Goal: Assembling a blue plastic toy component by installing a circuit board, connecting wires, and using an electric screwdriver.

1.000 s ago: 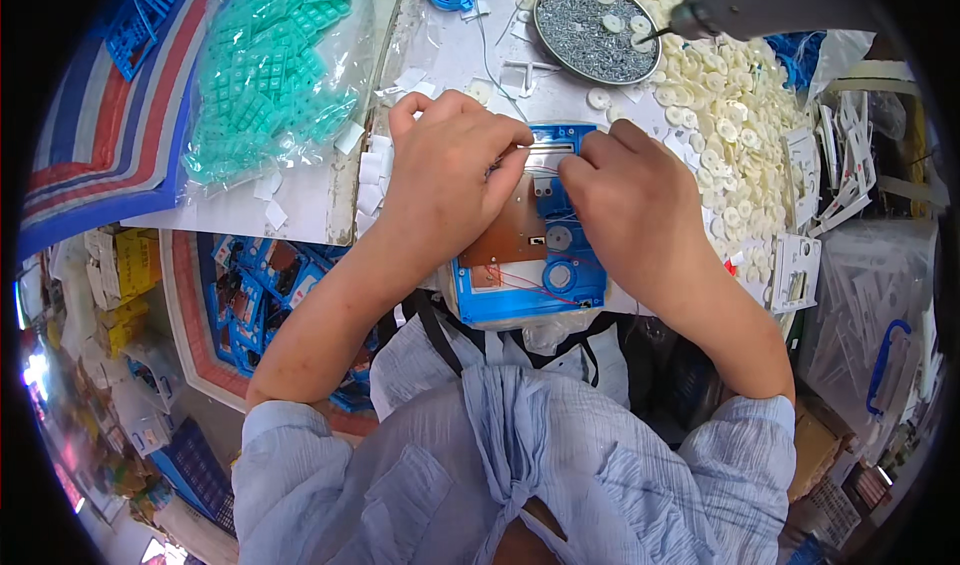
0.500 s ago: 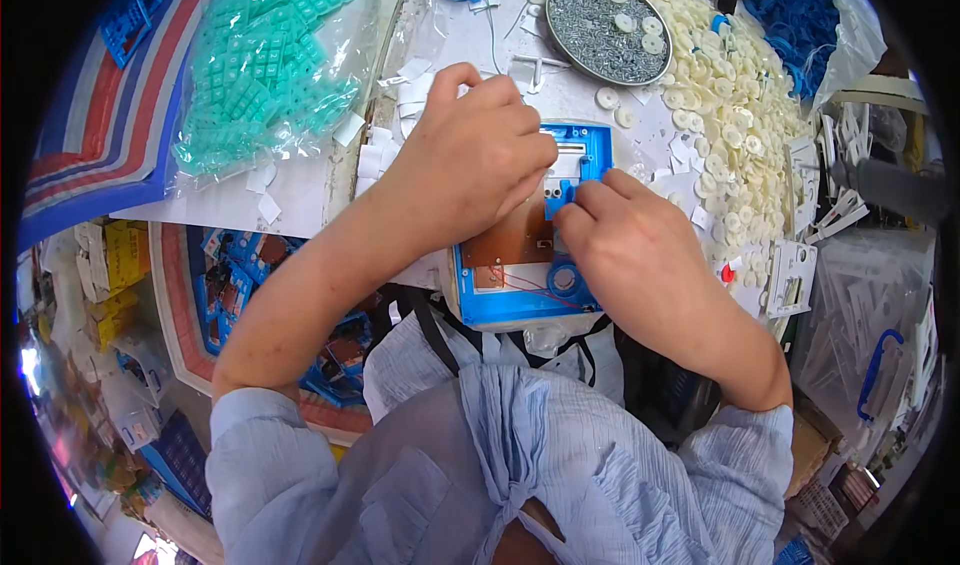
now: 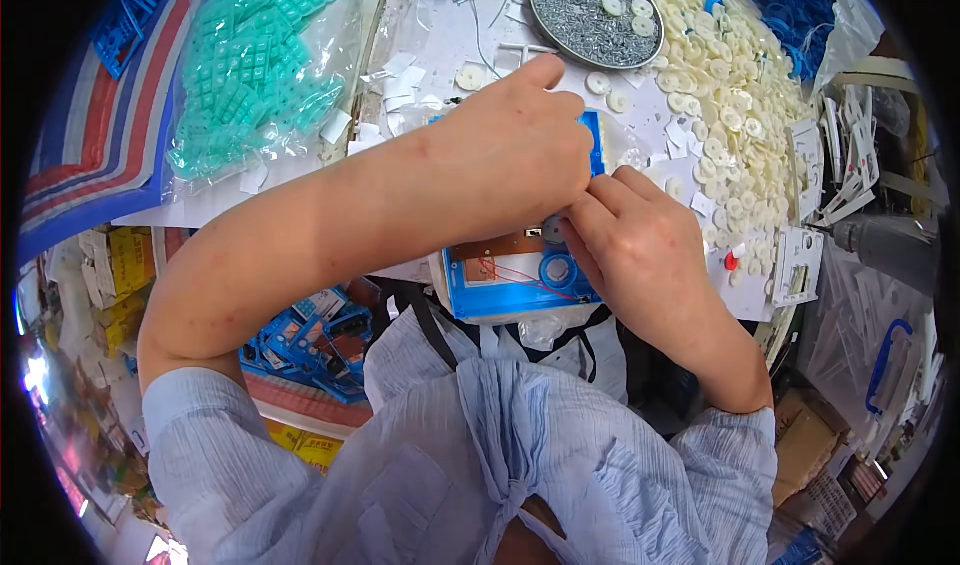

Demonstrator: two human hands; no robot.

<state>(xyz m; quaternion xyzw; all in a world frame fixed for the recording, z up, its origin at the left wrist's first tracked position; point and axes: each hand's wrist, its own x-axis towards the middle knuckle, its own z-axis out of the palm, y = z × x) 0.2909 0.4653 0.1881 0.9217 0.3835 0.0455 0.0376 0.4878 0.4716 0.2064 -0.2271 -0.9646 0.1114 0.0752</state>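
A blue plastic frame (image 3: 500, 290) with a brown circuit board (image 3: 505, 245) and red wires lies on the white table edge in front of me. My left hand (image 3: 510, 150) rests over its upper part, fingers curled and thumb side pointing up. My right hand (image 3: 635, 240) meets it at the frame's right side, fingertips pinched together on a small grey round part (image 3: 552, 231). What the left fingers hold is hidden under the hand.
A round metal tray of small screws (image 3: 585, 15) stands at the back, beside a large heap of white plastic discs (image 3: 735, 95). A clear bag of teal plastic pieces (image 3: 265, 60) lies at left. Blue parts fill a bin (image 3: 315, 340) below the table.
My left hand has slid right and further across the blue frame, covering more of it. My right hand has drawn in toward it, fingertips now touching the left hand.
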